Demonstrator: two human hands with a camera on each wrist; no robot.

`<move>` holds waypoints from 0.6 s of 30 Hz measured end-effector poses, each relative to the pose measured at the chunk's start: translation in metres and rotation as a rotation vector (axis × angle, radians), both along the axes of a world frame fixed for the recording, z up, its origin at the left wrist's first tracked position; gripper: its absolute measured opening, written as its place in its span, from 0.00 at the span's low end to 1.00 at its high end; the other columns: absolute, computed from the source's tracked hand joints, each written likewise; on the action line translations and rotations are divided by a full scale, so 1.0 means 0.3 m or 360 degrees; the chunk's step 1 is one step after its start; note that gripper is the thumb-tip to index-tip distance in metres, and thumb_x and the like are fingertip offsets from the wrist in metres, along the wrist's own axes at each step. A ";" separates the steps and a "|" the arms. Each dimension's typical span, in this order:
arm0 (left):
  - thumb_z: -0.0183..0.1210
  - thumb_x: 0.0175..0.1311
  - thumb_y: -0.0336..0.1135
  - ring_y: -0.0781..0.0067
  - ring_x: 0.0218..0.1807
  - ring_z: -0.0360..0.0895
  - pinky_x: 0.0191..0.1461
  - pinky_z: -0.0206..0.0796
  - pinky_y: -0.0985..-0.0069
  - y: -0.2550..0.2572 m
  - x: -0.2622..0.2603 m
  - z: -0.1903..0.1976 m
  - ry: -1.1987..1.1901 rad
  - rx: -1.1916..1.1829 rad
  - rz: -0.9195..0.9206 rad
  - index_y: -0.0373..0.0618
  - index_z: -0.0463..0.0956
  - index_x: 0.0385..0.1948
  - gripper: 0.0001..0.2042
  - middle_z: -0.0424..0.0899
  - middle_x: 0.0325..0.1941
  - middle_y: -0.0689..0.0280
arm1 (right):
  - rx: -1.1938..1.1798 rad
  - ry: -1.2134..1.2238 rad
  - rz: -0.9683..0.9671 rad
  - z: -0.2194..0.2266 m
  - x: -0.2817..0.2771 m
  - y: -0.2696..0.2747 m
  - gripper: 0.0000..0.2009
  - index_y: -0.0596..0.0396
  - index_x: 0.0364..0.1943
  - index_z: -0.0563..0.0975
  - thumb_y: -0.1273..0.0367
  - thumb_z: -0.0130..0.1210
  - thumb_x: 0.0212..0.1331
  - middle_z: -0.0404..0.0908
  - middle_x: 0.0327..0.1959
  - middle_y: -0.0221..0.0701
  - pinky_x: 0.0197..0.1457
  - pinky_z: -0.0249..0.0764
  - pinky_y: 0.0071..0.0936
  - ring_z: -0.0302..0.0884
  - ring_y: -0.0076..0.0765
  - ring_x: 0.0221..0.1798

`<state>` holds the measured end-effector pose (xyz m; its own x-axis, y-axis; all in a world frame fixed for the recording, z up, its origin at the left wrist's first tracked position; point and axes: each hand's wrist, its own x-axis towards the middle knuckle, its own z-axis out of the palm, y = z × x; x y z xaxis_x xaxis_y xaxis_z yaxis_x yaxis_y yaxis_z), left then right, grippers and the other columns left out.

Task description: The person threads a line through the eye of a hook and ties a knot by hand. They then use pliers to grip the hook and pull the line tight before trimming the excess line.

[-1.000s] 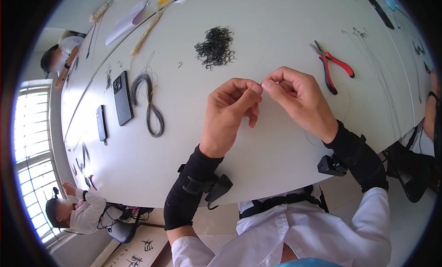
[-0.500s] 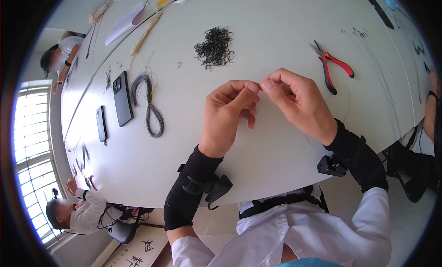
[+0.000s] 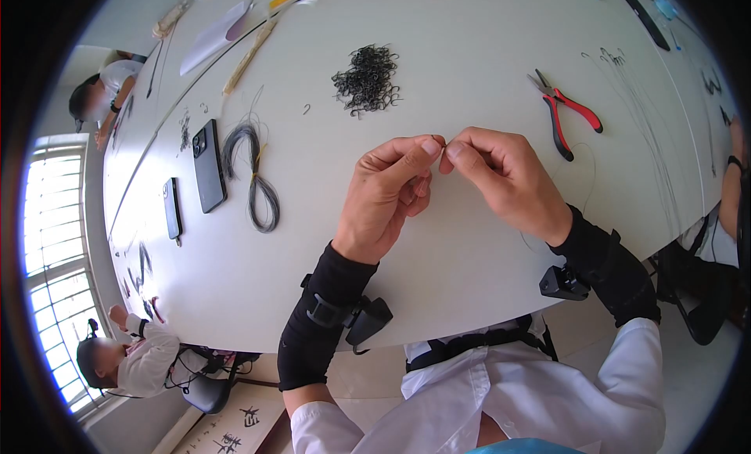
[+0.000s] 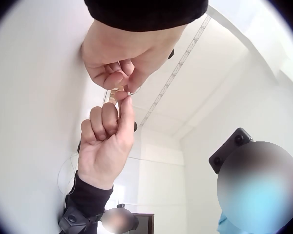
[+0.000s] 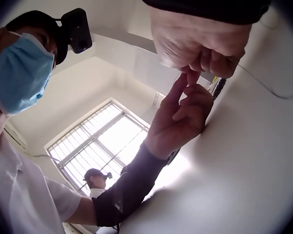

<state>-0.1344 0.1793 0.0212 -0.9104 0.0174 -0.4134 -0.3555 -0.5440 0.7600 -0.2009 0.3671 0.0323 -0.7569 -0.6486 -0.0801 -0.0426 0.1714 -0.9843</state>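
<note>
Over the table, my left hand (image 3: 385,189) and right hand (image 3: 512,180) meet fingertip to fingertip. Between thumb and forefinger the left pinches a small fish hook, mostly hidden by the fingers; a thin dark bit shows at the tips. My right hand pinches a clear fishing line right beside it. That line (image 5: 264,86) trails from the right fist in the right wrist view and curves down to the tabletop. Beyond the hands lies a heap of black fish hooks (image 3: 366,80), with one loose hook (image 3: 307,109) to its left.
Red-handled pliers (image 3: 557,109) lie right of the heap. Farther right are hooks tied to long lines (image 3: 637,109). A tied coil of line (image 3: 254,176) and two phones, the larger phone (image 3: 209,166) nearest, lie on the left. Other people sit around the table (image 3: 438,282).
My left hand has turned slightly, its lower fingers curling in more. The right hand has shifted slightly down, and the fingertips remain together. Things on the table stay put.
</note>
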 end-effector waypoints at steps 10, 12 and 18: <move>0.60 0.75 0.36 0.88 0.26 0.69 0.23 0.55 0.86 -0.005 -0.001 -0.007 0.0020 0.0006 -0.0037 0.42 0.83 0.44 0.08 0.78 0.29 0.74 | -0.0113 -0.0252 -0.0019 0.012 -0.015 0.002 0.16 0.59 0.34 0.81 0.62 0.52 0.75 0.64 0.19 0.16 0.25 0.51 0.20 0.52 0.12 0.22; 0.60 0.75 0.36 0.88 0.25 0.69 0.23 0.55 0.86 0.003 -0.002 0.000 0.0032 -0.0009 -0.0031 0.42 0.84 0.44 0.08 0.79 0.29 0.73 | -0.0102 -0.0225 -0.0016 0.012 -0.018 0.004 0.16 0.60 0.33 0.81 0.62 0.52 0.75 0.64 0.19 0.16 0.24 0.50 0.20 0.52 0.12 0.22; 0.59 0.76 0.36 0.88 0.24 0.67 0.22 0.54 0.86 0.008 -0.007 0.015 0.0017 -0.0054 -0.0081 0.43 0.83 0.43 0.08 0.79 0.29 0.70 | -0.0050 -0.0263 0.0041 0.000 -0.017 0.002 0.16 0.60 0.29 0.81 0.63 0.53 0.72 0.63 0.17 0.16 0.24 0.50 0.20 0.52 0.12 0.21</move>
